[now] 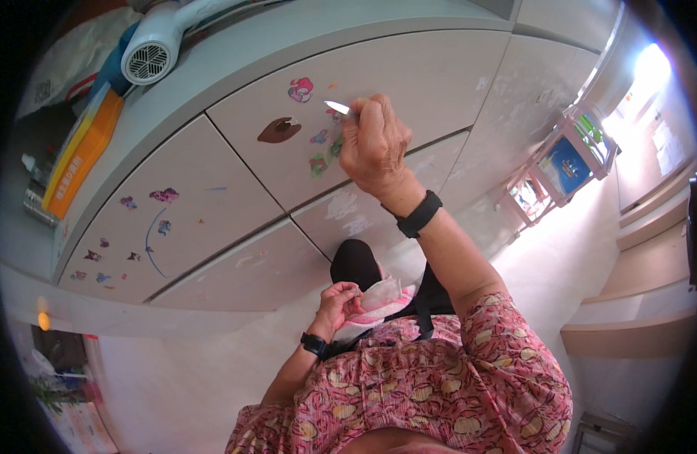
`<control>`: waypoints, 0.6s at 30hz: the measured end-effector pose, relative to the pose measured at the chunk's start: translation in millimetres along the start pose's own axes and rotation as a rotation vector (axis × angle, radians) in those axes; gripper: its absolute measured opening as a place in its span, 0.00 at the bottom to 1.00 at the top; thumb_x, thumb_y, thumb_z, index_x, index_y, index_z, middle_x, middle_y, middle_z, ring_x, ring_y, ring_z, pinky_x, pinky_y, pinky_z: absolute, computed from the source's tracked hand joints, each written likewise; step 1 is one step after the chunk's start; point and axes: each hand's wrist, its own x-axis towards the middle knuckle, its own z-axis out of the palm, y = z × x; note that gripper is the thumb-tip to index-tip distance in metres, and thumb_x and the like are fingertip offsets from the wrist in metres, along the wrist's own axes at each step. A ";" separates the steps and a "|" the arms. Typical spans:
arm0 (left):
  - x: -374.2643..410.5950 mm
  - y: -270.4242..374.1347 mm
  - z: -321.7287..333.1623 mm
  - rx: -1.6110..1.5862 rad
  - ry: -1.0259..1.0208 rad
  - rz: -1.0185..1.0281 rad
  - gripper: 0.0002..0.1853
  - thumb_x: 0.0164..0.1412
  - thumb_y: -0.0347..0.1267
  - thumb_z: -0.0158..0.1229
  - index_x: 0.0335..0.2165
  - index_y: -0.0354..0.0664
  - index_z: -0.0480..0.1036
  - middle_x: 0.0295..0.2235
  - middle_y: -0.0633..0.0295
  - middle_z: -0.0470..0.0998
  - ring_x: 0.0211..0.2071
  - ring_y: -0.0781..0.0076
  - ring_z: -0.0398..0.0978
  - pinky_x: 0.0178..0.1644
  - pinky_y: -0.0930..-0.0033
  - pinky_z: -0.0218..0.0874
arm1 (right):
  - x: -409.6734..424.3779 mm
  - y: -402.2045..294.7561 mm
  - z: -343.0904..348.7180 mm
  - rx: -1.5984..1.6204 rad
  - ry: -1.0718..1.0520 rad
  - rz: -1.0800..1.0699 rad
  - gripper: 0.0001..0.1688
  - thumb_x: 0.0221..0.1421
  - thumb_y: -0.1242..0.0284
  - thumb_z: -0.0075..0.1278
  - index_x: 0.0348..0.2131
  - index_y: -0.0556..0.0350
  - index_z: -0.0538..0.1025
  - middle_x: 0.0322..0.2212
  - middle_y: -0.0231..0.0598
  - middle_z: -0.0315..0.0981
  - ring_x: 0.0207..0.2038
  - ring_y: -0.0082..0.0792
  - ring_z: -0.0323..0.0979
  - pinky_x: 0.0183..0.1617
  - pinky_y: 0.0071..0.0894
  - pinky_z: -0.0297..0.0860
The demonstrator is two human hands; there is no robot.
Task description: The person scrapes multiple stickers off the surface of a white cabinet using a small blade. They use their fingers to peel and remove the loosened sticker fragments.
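My right hand [377, 144] is closed around a small knife [338, 107], whose pointed metal blade sticks out to the left. It is in front of a pale drawer front [439, 74], over a group of stickers. A pink character sticker [301, 89], a brown sticker [279, 130] and a green and red one [318, 165] show left of the hand. Low by my lap, my left hand [338, 309] has its thumb and fingertips pinched together; whether something small is between them I cannot tell. A pink and white towel [371, 315] lies on my lap beside it.
A white hair dryer [150, 57] and an orange and yellow box [84, 153] stand on the cabinet top [257, 42]. More stickers [164, 195] dot the left drawer front. A tiered cart [564, 167] stands at right, near wooden steps or shelves [626, 335].
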 end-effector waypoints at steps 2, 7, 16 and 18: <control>0.6 -1.0 -1.1 0.017 0.004 0.016 0.06 0.55 0.24 0.50 0.33 0.32 0.68 0.26 0.54 0.72 0.21 0.71 0.72 0.25 0.62 0.73 | 0.0 0.2 -1.3 -0.006 -0.032 -0.018 0.11 0.36 0.84 0.49 0.26 0.60 0.66 0.20 0.41 0.62 0.18 0.38 0.63 0.19 0.31 0.60; 0.4 -0.6 -0.2 0.025 0.024 0.006 0.06 0.54 0.24 0.51 0.33 0.32 0.68 0.26 0.54 0.73 0.21 0.72 0.72 0.25 0.62 0.73 | -3.7 -12.8 -7.6 0.156 -0.131 -0.187 0.13 0.34 0.83 0.49 0.27 0.59 0.67 0.20 0.42 0.62 0.18 0.38 0.65 0.18 0.31 0.61; -2.7 1.5 3.5 0.034 0.045 0.022 0.06 0.54 0.24 0.50 0.33 0.32 0.68 0.26 0.54 0.73 0.21 0.72 0.72 0.26 0.61 0.73 | 0.3 -5.5 -12.7 0.042 -0.020 0.026 0.13 0.39 0.80 0.53 0.29 0.59 0.68 0.22 0.41 0.64 0.20 0.37 0.67 0.18 0.29 0.61; -2.0 0.8 3.0 0.032 0.033 0.021 0.06 0.55 0.24 0.50 0.33 0.32 0.68 0.26 0.54 0.73 0.21 0.72 0.73 0.26 0.61 0.73 | -0.2 -2.2 -8.5 0.017 -0.029 0.002 0.12 0.38 0.80 0.52 0.29 0.58 0.68 0.22 0.41 0.64 0.20 0.37 0.67 0.17 0.29 0.60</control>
